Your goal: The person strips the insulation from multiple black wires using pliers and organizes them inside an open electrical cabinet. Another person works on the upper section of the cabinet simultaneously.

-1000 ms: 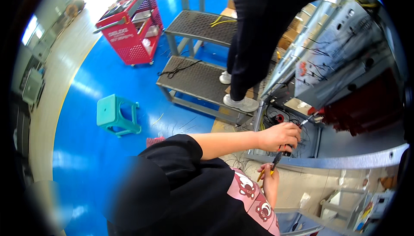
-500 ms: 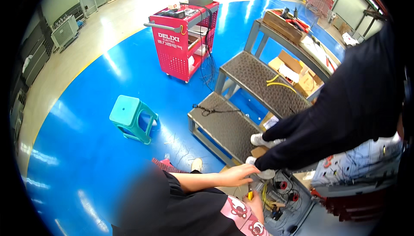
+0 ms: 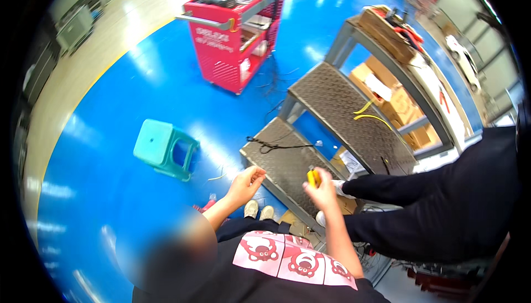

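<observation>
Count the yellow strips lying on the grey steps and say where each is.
2: a shorter strip at the far edge of the middle step and a longer strip close beside it. More may be hidden behind the standing person's legs.
</observation>
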The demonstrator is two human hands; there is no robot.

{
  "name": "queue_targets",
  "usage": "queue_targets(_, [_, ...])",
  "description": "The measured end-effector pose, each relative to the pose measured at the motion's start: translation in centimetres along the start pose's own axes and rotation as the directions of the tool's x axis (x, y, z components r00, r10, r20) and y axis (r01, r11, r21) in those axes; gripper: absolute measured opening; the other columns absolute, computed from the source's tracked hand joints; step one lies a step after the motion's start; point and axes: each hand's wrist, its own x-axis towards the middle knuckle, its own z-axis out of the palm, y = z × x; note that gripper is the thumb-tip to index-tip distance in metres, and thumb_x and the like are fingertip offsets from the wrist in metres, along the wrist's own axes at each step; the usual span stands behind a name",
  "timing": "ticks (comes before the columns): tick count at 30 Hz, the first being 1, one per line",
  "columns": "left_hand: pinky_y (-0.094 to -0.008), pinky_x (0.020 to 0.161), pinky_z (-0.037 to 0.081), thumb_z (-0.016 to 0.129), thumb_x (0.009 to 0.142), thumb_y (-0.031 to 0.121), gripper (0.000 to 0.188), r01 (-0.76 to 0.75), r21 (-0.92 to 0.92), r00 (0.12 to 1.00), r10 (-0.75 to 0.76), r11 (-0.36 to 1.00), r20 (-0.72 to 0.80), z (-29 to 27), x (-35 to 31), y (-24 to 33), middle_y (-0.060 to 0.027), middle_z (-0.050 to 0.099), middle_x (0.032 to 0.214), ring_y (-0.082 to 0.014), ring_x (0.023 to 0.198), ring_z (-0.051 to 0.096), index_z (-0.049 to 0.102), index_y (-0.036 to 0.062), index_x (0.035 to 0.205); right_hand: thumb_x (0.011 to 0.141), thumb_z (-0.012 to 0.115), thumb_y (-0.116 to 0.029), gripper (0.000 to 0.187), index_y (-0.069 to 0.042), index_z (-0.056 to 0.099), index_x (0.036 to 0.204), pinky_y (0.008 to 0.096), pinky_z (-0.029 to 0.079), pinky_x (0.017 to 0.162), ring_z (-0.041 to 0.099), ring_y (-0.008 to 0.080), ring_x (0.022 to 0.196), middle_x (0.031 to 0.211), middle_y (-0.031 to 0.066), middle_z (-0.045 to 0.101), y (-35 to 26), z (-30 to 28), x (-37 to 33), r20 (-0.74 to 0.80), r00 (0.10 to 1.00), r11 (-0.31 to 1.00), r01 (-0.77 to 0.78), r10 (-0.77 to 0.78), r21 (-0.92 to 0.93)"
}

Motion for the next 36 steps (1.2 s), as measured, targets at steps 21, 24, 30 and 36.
queue_targets(21, [-0.0425, 0.081, 0.05, 0.059, 0.09, 0.018, 0.021, 0.151, 0.388, 0.978, -0.195, 0.909, 0.077, -13.6, -0.5, -4.9, -0.0162, 0.066, 0.1, -0.0349, 0.096, 0.063, 0.062, 0.0027, 0.104, 0.071, 0.083, -0.033, 0.071, -0.01, 0.053, 0.131, 0.0498, 0.043, 0.1, 0.05, 0.0369, 0.121, 0.128, 0.0153, 0.056, 7.1, 3.9, 32.4, -0.38, 0.877, 0.809, -0.44, 0.294, -0.39])
queue_targets(24, [-0.0443, 0.082, 0.051, 0.057, 0.091, 0.02, 0.021, 0.146, 0.471, 0.974, -0.21, 0.87, 0.087, -20.8, 2.3, -6.4, -0.0168, 0.066, 0.099, -0.0357, 0.097, 0.063, 0.062, 0.0046, 0.104, 0.076, 0.079, -0.034, 0.064, -0.014, 0.053, 0.131, 0.0487, 0.044, 0.099, 0.049, 0.036, 0.121, 0.129, 0.0135, 0.053, 7.7, 5.6, 33.4, -0.463, 0.837, 0.755, -0.499, 0.293, -0.425])
queue_targets(30, [-0.0436, 0.08, 0.052, 0.059, 0.089, 0.016, 0.017, 0.203, 0.564, 0.977, -0.204, 0.8, -0.062, -35.4, 6.0, -7.1, -0.0157, 0.066, 0.098, -0.0348, 0.095, 0.063, 0.063, 0.0041, 0.101, 0.086, 0.069, -0.03, 0.056, -0.015, 0.047, 0.136, 0.0508, 0.043, 0.1, 0.044, 0.0357, 0.126, 0.135, 0.0123, 0.046, 4.3, 8.2, 35.1, -0.526, 0.697, 0.606, -0.704, 0.488, -0.37])
queue_targets(36, [-0.0415, 0.078, 0.052, 0.062, 0.087, 0.013, 0.014, 0.182, 0.576, 0.983, -0.155, 0.797, -0.095, -42.8, 13.3, -5.7, -0.0134, 0.066, 0.095, -0.0329, 0.092, 0.064, 0.063, 0.0047, 0.099, 0.089, 0.063, -0.016, 0.046, -0.009, 0.047, 0.132, 0.049, 0.043, 0.101, 0.043, 0.0366, 0.127, 0.137, 0.0134, 0.045, 2.3, 9.3, 35.3, -0.516, 0.627, 0.517, -0.777, 0.583, -0.36])
